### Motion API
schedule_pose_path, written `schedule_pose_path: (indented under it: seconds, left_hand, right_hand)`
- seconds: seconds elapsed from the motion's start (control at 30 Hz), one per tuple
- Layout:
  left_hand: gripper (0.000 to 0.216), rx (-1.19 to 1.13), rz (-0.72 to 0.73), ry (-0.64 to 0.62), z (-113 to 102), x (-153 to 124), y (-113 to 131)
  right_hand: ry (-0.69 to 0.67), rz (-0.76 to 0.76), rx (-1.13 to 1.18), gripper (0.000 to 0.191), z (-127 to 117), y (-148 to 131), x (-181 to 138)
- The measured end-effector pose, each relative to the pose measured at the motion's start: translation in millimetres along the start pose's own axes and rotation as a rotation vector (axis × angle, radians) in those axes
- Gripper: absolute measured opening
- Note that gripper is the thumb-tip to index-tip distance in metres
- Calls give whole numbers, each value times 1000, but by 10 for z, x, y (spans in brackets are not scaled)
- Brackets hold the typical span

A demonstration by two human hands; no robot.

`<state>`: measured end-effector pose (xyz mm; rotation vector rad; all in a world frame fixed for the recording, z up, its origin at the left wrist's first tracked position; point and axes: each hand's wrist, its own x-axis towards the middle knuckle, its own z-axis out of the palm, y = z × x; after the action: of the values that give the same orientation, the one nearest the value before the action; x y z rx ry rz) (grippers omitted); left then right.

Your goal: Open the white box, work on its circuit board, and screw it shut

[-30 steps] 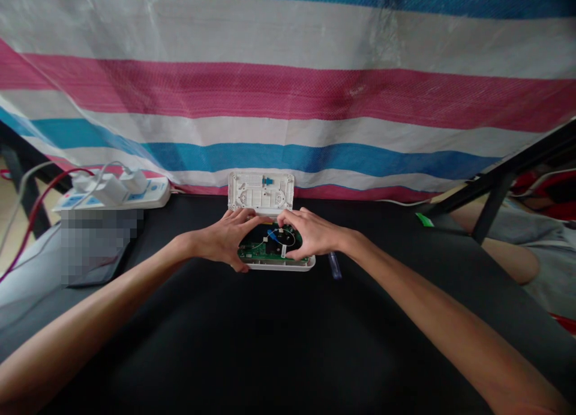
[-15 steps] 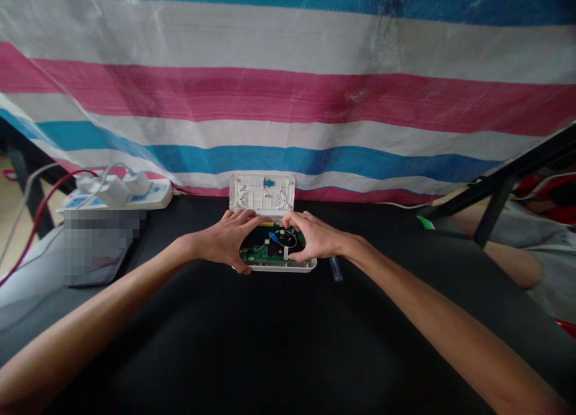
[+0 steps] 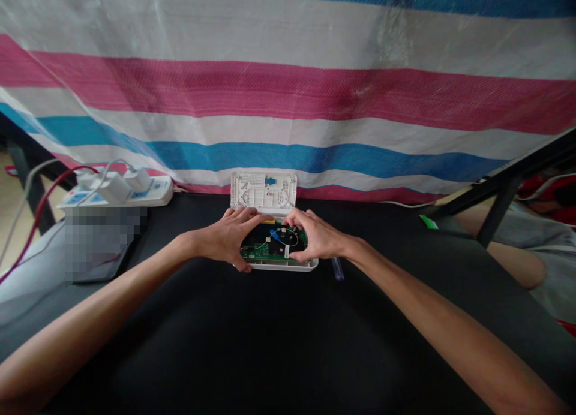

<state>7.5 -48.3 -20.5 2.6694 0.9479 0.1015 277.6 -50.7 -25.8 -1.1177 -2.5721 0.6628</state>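
Note:
A shallow white case half (image 3: 281, 267) of an opened fibre modem lies on the black table, holding a green circuit board (image 3: 261, 254). On the board are black parts, a blue connector (image 3: 275, 235), a thin white looped cable and a yellow piece at the back. My left hand (image 3: 225, 238) spans the left end, thumb at the front edge and fingers at the back. My right hand (image 3: 317, 236) curves round the right end, its thumb over the board's front corner and fingertips at the back. Behind stands the other white case half (image 3: 264, 190), inner side showing.
A clear bluish tool (image 3: 337, 268) lies right of the case. At the left are a white power strip (image 3: 159, 192) with plugs and a dark flat item (image 3: 108, 247), partly blurred. A green scrap (image 3: 428, 222) lies at the right. A striped sheet (image 3: 288, 91) hangs behind; a person's leg (image 3: 517, 265) shows far right.
The view has shifted very slightly. Both hands keep the same hold on the modem, and nothing on the table has visibly moved.

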Motion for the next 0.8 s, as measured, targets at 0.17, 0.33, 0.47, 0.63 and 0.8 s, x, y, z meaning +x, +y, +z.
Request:
schedule_pose_path:
  seconds: [0.17, 0.33, 0.47, 0.63, 0.8]
  left_hand:
    - [109, -19, 12, -9, -26, 7, 15]
    - [107, -41, 28, -6, -40, 9, 4]
    - [107, -43, 4, -8, -33, 0, -16]
    - [113, 17, -13, 3, 3, -8, -29]
    - [124, 31, -39, -35, -38, -47, -35]
  right_hand:
    - [8, 1, -15, 55, 11, 8, 6]
    - [-9, -13, -35, 56, -22, -1, 53]
    - [-25, -43, -59, 55, -26, 1, 89]
    - [-34, -9, -108, 57, 18, -21, 45]
    - [6, 4, -106, 60, -39, -105, 8]
